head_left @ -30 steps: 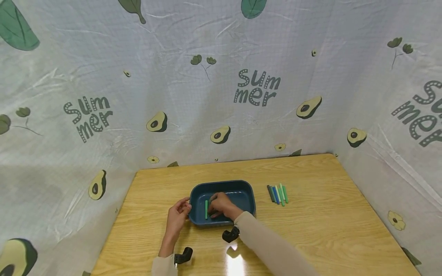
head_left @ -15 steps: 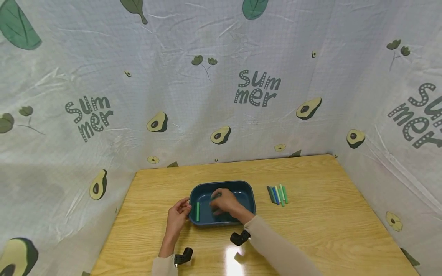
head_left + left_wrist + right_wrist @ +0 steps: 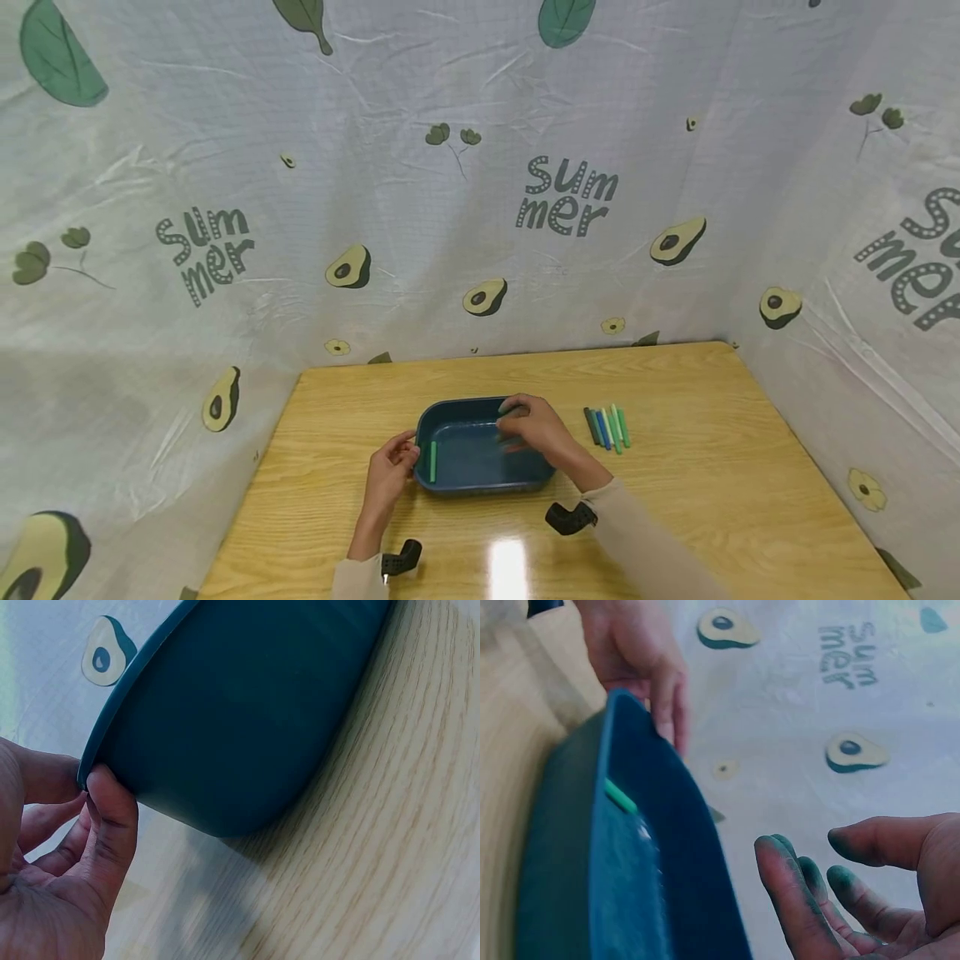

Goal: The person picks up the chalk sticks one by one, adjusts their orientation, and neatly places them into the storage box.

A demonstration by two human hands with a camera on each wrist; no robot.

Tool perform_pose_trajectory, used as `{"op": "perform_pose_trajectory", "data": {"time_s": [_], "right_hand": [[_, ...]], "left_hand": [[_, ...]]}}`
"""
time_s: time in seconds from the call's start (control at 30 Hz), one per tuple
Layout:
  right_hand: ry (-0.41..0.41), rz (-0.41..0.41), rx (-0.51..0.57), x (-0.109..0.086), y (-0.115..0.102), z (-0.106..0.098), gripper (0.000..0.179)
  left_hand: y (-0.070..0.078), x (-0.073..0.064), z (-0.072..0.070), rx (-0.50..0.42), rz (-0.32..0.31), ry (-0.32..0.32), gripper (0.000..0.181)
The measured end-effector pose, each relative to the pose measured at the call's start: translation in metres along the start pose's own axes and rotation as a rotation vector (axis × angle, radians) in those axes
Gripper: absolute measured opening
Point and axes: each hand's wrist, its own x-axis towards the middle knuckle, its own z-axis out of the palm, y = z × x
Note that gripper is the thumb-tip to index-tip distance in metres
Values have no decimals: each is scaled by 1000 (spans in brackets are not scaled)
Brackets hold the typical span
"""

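Observation:
A dark blue rectangular plastic tray (image 3: 476, 467) stands on the table, and one green chalk stick (image 3: 432, 462) lies inside along its left end. My left hand (image 3: 391, 471) pinches the tray's left rim; the left wrist view has thumb and finger on either side of the lip (image 3: 146, 664). Over the tray's right part hovers my right hand (image 3: 542, 429), fingers loosely bent and apart, nothing between them. In the right wrist view the fingertips (image 3: 842, 879) of this right hand carry dark green dust. The chalk stick (image 3: 620, 796) also shows there, past the near wall.
Right of the tray, several chalk sticks (image 3: 608, 429) in dark, blue, pale and green colours lie side by side on the wooden table (image 3: 690, 467). A white curtain (image 3: 420, 208) with avocado prints encloses the back and sides.
The green chalk stick has shifted left to the tray's left end. My right hand has let go of it and moved right and up. The left hand stays at the rim.

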Motion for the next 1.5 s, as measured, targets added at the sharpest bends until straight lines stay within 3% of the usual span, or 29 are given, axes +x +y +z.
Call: {"op": "perform_pose_trajectory", "data": {"time_s": [0.1,0.2,0.47,1.03,1.3,1.5], "right_hand": [[24,-12,7,-7,-2,-12,32],[47,-25,20,-13,-3,-24,34],[137,-15,-6,-28,-2,-49,35],[289,-9,-187,-55,25,-91,38],[474,-48,-387,-66,38,-100,38],[608,-43,-423,-68,58,-106,39]], "left_hand": [[-13,6,1,4,7,8,38],[-17,7,2,13,15,22,37],[-19,7,2,13,27,29,36],[-20,9,1,10,11,36,34],[-19,9,-1,10,4,36,34],[-20,5,-3,20,2,25,35]]}}
